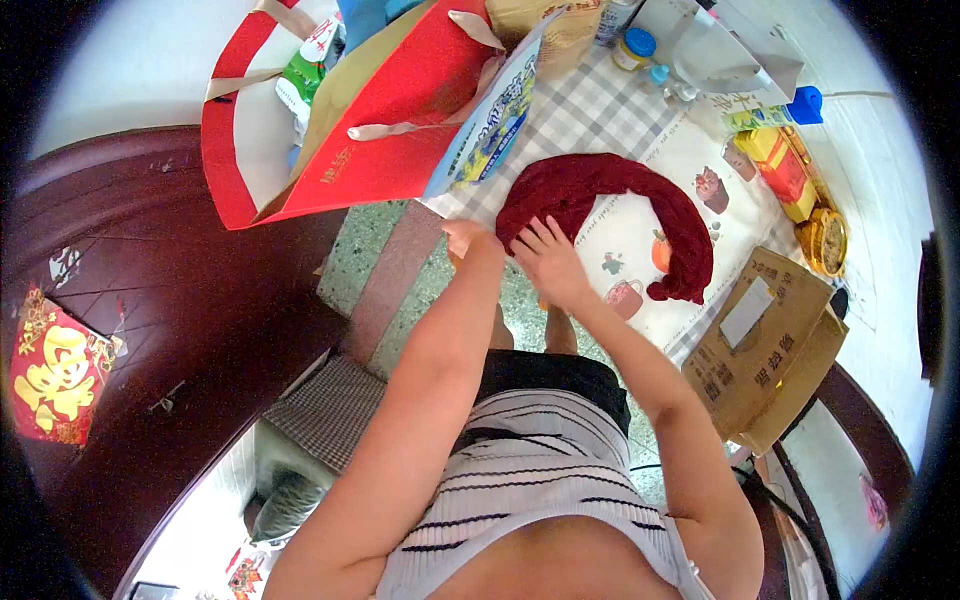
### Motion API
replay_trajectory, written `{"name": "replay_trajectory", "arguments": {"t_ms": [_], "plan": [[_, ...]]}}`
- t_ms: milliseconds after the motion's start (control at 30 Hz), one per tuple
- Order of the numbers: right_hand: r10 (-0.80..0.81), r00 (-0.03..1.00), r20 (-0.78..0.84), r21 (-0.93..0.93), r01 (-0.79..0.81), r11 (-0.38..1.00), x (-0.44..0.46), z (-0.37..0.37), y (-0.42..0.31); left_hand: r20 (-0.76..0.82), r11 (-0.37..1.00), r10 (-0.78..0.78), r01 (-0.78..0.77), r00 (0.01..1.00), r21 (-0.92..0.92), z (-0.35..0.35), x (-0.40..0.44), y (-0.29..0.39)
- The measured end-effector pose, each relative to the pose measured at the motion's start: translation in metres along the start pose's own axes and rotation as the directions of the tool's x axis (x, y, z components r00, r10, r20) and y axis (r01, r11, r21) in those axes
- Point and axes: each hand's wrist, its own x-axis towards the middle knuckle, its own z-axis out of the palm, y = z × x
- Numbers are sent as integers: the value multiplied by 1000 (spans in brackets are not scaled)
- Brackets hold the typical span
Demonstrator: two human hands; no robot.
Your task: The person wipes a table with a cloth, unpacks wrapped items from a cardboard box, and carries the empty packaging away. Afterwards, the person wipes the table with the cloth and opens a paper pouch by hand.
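Observation:
A dark red knitted scarf [590, 175] lies in an arch across the table, its far end bunched at the right. My right hand [550, 264] rests at the scarf's near left end, with fingers spread and the fingertips touching the fabric. Just left of that end, at the table's edge, is my left hand [468, 239]. Its fingers look curled in, and whatever they may hold is hidden. Under the scarf is a tablecloth [625, 235] with printed fruit and cups and a grey checked border.
Large red gift bags [390, 150] stand at the back left. A cardboard box [765, 350] sits at the right edge. Along the wall are a blue-lidded jar [634, 48], a blue-capped bottle [770, 112] and a yellow-red box [778, 170]. A dark red door [200, 300] is at the left.

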Motion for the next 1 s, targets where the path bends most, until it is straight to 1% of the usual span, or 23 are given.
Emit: {"name": "replay_trajectory", "arguments": {"t_ms": [33,100,133,200,233,300,333,367,400,433,467,500,533,567,600,667,700,767,833,867,900,967,1000], "plan": [[2,1000,0,-3,-2,1000,-1,-7,13,3,1000,0,0,1000,1,0,0,0],[-47,997,-61,-29,46,999,17,-19,51,2,994,-109,109,994,4,1,4,2],[51,984,-169,-78,-65,995,29,-22,65,-3,987,-162,162,987,8,1,8,2],[224,913,-342,-125,-280,952,60,-39,69,7,988,-152,152,988,13,9,25,-9],[233,912,-339,-117,-287,951,62,-29,58,-30,986,-166,166,986,19,6,19,-5],[279,902,-328,-219,-360,907,60,-7,27,-59,984,-174,176,983,23,9,15,-4],[268,934,-238,-149,-307,940,48,2,10,-67,971,1,15,998,239,11,18,-8],[216,966,-140,-68,-227,972,33,7,-4,-53,938,88,-65,995,339,11,16,-6],[142,983,-114,-53,-149,987,13,15,-12,-37,889,175,-141,984,436,11,15,-3],[51,997,-59,-68,-55,996,3,10,-5,-71,975,15,1,997,224,5,7,6],[-37,999,2,-76,37,996,-8,2,3,-69,988,-152,152,986,4,3,3,6],[-33,999,7,-75,33,997,-12,-4,18,-69,988,-155,156,986,9,1,0,6],[0,998,-64,-80,-5,997,-5,-16,38,-93,955,70,-40,993,293,2,-1,3],[32,990,-134,-82,-43,996,4,-29,54,-52,807,289,-214,956,551,4,-1,1],[147,974,-173,-96,-165,982,12,-46,62,-51,806,285,-210,957,553,11,9,-4],[278,899,-338,-98,-327,940,27,-58,66,-137,961,32,7,990,277,22,33,-15],[282,898,-338,-95,-331,939,24,-53,57,-137,960,35,5,990,280,24,36,-18],[313,914,-257,-83,-344,935,-5,-34,23,-172,942,119,-56,978,331,23,29,-14],[306,938,-163,-12,-312,950,-53,-16,-12,-179,929,147,-74,973,362,22,24,-8],[306,950,-67,-23,-308,951,-72,-18,-26,-190,915,174,-87,966,394,20,23,-9],[289,956,-41,-22,-291,957,-87,-17,-35,-189,914,170,-83,967,398,21,24,-11],[273,961,-40,-28,-275,961,-80,-23,-31,-175,777,346,-177,922,605,24,25,-15],[254,966,-45,-32,-255,966,-74,-23,-25,-173,777,343,-175,923,605,26,25,-17]]}}
